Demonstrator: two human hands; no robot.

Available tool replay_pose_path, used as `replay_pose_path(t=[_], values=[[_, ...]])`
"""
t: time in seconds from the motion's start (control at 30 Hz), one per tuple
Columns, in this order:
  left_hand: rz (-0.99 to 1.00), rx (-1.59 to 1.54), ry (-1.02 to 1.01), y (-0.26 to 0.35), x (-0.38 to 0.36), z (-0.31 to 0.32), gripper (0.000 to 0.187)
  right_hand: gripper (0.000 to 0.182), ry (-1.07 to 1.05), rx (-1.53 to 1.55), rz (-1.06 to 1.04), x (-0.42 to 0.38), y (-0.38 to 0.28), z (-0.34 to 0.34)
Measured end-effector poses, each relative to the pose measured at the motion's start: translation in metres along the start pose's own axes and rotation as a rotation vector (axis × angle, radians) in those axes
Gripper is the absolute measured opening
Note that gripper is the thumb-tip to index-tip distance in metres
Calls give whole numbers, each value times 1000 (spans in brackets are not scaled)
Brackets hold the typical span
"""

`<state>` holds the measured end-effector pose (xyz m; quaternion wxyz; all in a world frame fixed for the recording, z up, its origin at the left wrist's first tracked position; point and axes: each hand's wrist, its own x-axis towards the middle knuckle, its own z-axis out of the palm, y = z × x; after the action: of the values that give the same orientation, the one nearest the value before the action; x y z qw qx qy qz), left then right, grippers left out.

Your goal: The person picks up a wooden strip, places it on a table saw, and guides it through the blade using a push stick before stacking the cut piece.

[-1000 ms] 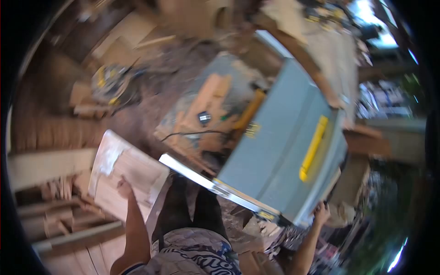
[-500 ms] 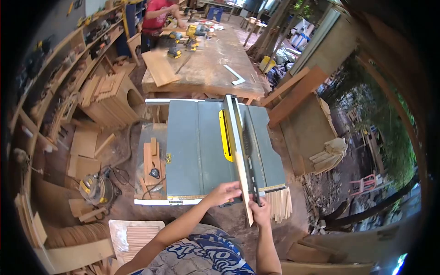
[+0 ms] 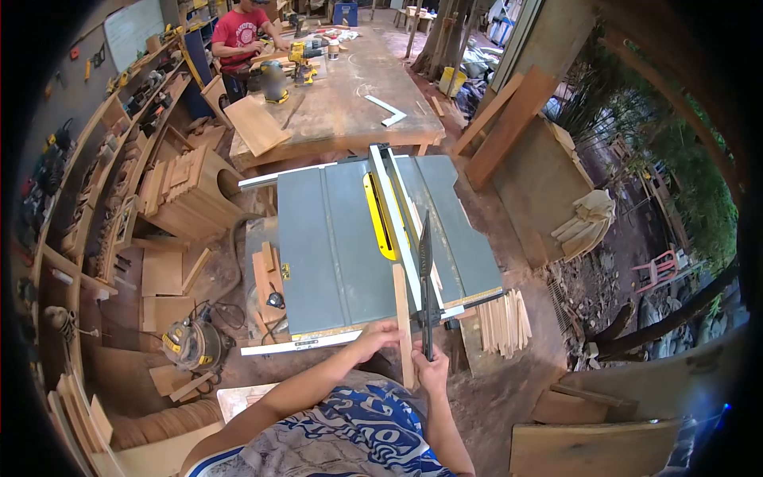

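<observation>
My left hand [image 3: 378, 339] grips a narrow wooden strip [image 3: 402, 314] from its left side, the fingers closed at its edge. The strip lies lengthwise along the left side of the fence [image 3: 396, 211] on a table saw [image 3: 314, 238], its near end jutting past the table's front edge. My right hand [image 3: 431, 370] is closed round the lower end of a long black push stick [image 3: 427, 274], which points away from me just right of the fence. A yellow blade insert [image 3: 379, 219] sits left of the fence; I cannot make out the blade.
Thin wood strips [image 3: 505, 324] are stacked right of the saw's front. A workbench [image 3: 358, 95] behind holds drills, a board [image 3: 256, 126] and a white square [image 3: 387, 110]. A person [image 3: 242, 40] works at its far left. A shop vacuum [image 3: 193, 338] stands on the left floor.
The view has shifted. The wooden strip and my hands have drawn back toward me, and the strip's far end is now nearer the table's front. The push stick now shows plainly in my right hand.
</observation>
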<state>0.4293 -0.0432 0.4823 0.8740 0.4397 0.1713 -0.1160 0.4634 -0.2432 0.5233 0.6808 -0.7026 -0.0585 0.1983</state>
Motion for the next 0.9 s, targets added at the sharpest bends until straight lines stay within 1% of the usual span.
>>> replay_pose_path(t=[0.03, 0.07, 0.1, 0.17, 0.2, 0.23, 0.27, 0.3, 0.37, 0.43, 0.5, 0.53, 0.6, 0.63, 0.7, 0.73, 0.77, 0.8, 0.83, 0.87, 0.9], values=[[45, 116, 107, -14, 15, -10, 34, 17, 25, -128, -108, 1, 5, -5], [72, 168, 261, -25, 34, -19, 42, 14, 33, -184, -11, -1, -2, -13], [68, 168, 261, -14, 34, -16, 42, 14, 33, -184, -7, -1, -1, -19], [218, 666, 596, 12, 40, -12, 55, 13, 71, -284, -49, -4, 3, -30], [212, 660, 597, 10, 50, -16, 55, 14, 70, -314, -57, -6, 6, -36], [226, 681, 593, 9, 61, -18, 62, 14, 66, -321, -53, -7, 10, -41], [241, 703, 590, 14, 67, -16, 69, 15, 86, -283, 2, -8, 12, -43], [237, 699, 597, 18, 71, -13, 69, 16, 105, -244, 59, -8, 14, -44], [256, 942, 663, 21, 75, -6, 73, 16, 117, -243, 53, -11, 8, -44], [238, 947, 707, 24, 77, 2, 70, 16, 130, -246, 45, -14, -4, -45], [216, 1122, 704, 22, 78, 2, 59, 17, 144, -205, 57, -17, -8, -48], [210, 1121, 704, 20, 76, 0, 59, 17, 143, -206, 63, -21, -10, -52], [534, 1231, 836, 15, 75, -11, 49, 15, 129, -331, -40, -29, -19, -58], [531, 1234, 835, 12, 76, -14, 49, 15, 129, -329, -37, -34, -24, -61], [566, 1243, 763, 12, 77, -17, 43, 18, 114, -428, -50, -44, -37, -64], [563, 1239, 765, 11, 77, -18, 43, 20, 126, -431, -59, -49, -36, -66], [603, 1283, 742, 12, 77, -18, 45, 20, 125, -434, -58, -53, -34, -69], [641, 1325, 717, 11, 79, -18, 46, 24, 118, -459, -34, -59, -33, -74], [637, 1322, 713, 10, 77, -18, 46, 27, 113, -484, -8, -66, -33, -78], [657, 1349, 654, 17, 69, -14, 48, 27, 114, -486, -3, -75, -37, -80], [676, 1376, 597, 19, 65, -14, 50, 35, 63, -589, -53, -85, -45, -82]])
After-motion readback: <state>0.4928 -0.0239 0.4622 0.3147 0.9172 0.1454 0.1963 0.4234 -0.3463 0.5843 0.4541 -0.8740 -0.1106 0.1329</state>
